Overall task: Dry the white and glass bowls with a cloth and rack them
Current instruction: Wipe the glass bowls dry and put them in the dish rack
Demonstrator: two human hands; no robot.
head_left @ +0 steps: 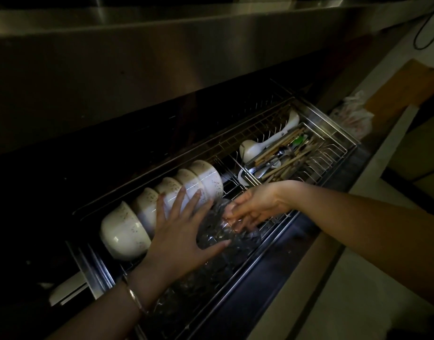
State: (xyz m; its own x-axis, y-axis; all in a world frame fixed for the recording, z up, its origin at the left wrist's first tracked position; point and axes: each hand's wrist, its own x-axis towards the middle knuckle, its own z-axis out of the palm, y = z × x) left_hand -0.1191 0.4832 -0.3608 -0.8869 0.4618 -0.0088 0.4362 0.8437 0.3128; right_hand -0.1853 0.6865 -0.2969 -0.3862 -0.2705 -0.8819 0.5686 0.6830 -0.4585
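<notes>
Several white speckled bowls (162, 200) stand on edge in a row in the wire rack (331, 158) of a pulled-out drawer. In front of them lie textured glass bowls (218, 231), stacked on their sides along the rack's near row. My left hand (179, 231) lies flat with straight, spread fingers, touching both the white bowls and the glass bowls. My right hand (250, 209) reaches in from the right, its fingers curled over the rim of the endmost glass bowl. No cloth is in view.
A wire cutlery basket (284, 158) at the rack's right end holds chopsticks, metal utensils and a white ladle (262, 143). A crumpled plastic bag (353, 116) lies beyond the drawer at right. The steel counter edge (162, 28) overhangs the drawer. The scene is dim.
</notes>
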